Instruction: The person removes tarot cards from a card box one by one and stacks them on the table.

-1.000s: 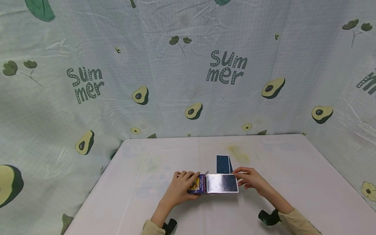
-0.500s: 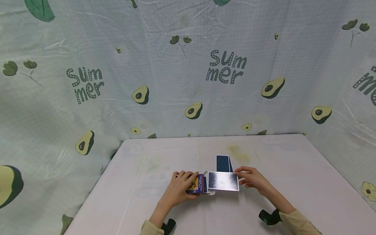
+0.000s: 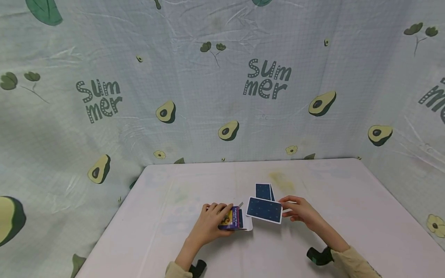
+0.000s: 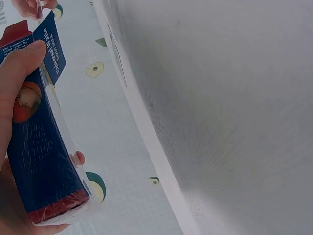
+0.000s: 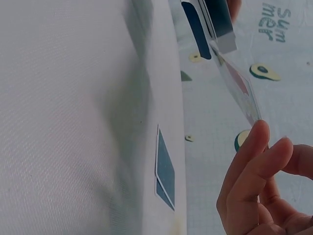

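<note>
My left hand [image 3: 212,221] grips a tarot card box [image 3: 229,218], whose flaps stand open toward the right. In the left wrist view the blue box [image 4: 41,147] shows "Universal Waite" on its lifted flap, with the thumb pressing on its side. My right hand [image 3: 300,210] pinches a tarot card [image 3: 265,210] by its right edge, blue starry back up, raised above the table and just right of the box mouth. More cards show inside the box. Behind the held card, blue-backed cards [image 3: 262,190] lie overlapping on the table; the right wrist view shows these cards [image 5: 165,166] too.
The white table [image 3: 174,185] runs back to a hanging cloth [image 3: 194,85] printed with avocados and "summer". Dark camera mounts sit at both wrists, the right mount [image 3: 319,256] close to the tabletop. A yellowish stain marks the table behind the cards.
The card in my right hand has come away from the box mouth and tilted, its glare gone so the blue back shows. The left hand with the box has shifted slightly left.
</note>
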The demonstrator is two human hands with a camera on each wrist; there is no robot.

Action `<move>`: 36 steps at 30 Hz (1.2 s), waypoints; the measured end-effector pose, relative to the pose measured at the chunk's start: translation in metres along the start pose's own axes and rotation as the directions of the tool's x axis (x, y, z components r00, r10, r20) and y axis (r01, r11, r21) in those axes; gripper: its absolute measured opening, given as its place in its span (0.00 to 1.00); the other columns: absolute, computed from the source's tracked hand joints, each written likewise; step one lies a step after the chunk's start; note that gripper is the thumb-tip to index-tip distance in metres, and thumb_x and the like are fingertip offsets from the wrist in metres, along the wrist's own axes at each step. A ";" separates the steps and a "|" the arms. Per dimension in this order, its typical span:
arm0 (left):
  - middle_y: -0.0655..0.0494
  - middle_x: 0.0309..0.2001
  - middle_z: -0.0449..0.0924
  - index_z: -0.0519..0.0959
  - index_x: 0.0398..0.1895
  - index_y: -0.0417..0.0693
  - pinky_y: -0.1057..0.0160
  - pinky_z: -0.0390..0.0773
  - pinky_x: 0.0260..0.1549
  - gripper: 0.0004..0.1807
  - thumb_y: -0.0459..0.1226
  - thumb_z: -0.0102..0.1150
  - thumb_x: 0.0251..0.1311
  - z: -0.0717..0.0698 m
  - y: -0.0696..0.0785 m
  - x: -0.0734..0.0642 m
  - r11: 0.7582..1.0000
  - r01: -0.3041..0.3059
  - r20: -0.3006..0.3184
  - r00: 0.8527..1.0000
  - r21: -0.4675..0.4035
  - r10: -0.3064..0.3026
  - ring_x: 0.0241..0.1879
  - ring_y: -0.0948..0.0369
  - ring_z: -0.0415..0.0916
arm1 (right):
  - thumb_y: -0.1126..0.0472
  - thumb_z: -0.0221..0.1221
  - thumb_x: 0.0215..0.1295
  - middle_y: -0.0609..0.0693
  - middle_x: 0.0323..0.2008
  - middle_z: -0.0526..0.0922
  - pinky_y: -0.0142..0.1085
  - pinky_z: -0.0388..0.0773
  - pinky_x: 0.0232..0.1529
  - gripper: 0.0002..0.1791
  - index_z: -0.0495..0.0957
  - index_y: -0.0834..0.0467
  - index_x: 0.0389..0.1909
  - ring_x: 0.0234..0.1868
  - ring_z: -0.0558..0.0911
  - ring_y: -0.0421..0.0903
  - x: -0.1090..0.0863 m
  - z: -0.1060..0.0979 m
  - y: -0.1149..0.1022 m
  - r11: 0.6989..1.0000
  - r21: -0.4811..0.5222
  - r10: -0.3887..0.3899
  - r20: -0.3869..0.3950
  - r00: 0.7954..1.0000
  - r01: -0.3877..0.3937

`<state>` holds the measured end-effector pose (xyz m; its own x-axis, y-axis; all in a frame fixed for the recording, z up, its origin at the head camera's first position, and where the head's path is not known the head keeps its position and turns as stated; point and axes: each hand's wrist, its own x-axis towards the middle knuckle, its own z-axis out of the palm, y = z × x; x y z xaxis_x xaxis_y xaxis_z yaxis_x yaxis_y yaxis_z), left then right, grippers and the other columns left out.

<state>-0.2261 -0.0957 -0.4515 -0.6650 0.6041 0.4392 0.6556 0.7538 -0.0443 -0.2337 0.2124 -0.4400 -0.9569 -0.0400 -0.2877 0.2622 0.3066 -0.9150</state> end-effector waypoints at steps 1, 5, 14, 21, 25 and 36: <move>0.60 0.46 0.74 0.69 0.57 0.55 0.58 0.63 0.43 0.42 0.59 0.65 0.35 0.000 0.000 0.000 1.000 -0.001 -0.002 1.000 -0.003 0.001 0.41 0.63 0.68 | 0.54 0.54 0.60 0.49 0.35 0.81 0.32 0.73 0.27 0.21 0.71 0.65 0.49 0.30 0.82 0.44 0.000 0.000 0.000 1.000 0.001 0.000 -0.001 1.000 0.000; 0.60 0.46 0.74 0.69 0.57 0.54 0.58 0.63 0.43 0.41 0.59 0.65 0.36 -0.001 0.000 -0.001 1.000 -0.004 0.007 1.000 -0.001 0.004 0.41 0.63 0.68 | 0.54 0.54 0.60 0.50 0.35 0.81 0.32 0.73 0.27 0.21 0.71 0.65 0.48 0.31 0.82 0.45 -0.001 0.000 0.000 1.000 0.002 0.002 -0.007 1.000 -0.002; 0.60 0.46 0.74 0.69 0.58 0.54 0.57 0.63 0.42 0.41 0.59 0.64 0.36 0.001 -0.001 -0.002 1.000 0.005 0.036 0.999 -0.003 -0.005 0.41 0.63 0.68 | 0.55 0.52 0.61 0.51 0.37 0.81 0.31 0.74 0.28 0.21 0.70 0.65 0.50 0.33 0.83 0.47 0.000 -0.002 0.003 1.000 0.023 0.010 0.001 1.000 -0.010; 0.59 0.46 0.74 0.68 0.58 0.53 0.57 0.63 0.43 0.41 0.58 0.65 0.37 0.000 -0.001 -0.003 0.999 0.019 0.056 0.998 -0.026 -0.017 0.42 0.62 0.68 | 0.56 0.48 0.63 0.60 0.45 0.78 0.30 0.74 0.28 0.22 0.66 0.67 0.53 0.35 0.83 0.47 0.002 -0.001 0.003 0.997 0.075 0.022 0.012 1.000 -0.023; 0.59 0.46 0.74 0.68 0.58 0.54 0.57 0.63 0.42 0.41 0.58 0.65 0.37 0.000 -0.001 -0.003 0.999 0.011 0.038 0.999 -0.030 -0.010 0.42 0.62 0.68 | 0.56 0.47 0.65 0.58 0.44 0.79 0.29 0.75 0.30 0.23 0.64 0.68 0.54 0.36 0.83 0.46 0.002 -0.001 0.004 0.995 0.102 0.021 0.026 0.999 -0.024; 0.59 0.47 0.74 0.68 0.58 0.54 0.57 0.63 0.43 0.42 0.59 0.64 0.37 -0.003 0.000 -0.001 1.000 0.014 0.047 0.999 -0.019 -0.013 0.42 0.62 0.68 | 0.60 0.49 0.63 0.45 0.32 0.79 0.27 0.75 0.30 0.23 0.61 0.71 0.53 0.33 0.81 0.37 0.007 -0.003 0.005 0.964 0.266 0.011 0.049 0.999 -0.024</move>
<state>-0.2245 -0.0976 -0.4498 -0.6896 0.6056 0.3972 0.6529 0.7571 -0.0207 -0.2395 0.2162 -0.4460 -0.9467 -0.0837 -0.3112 0.3085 0.0431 -0.9502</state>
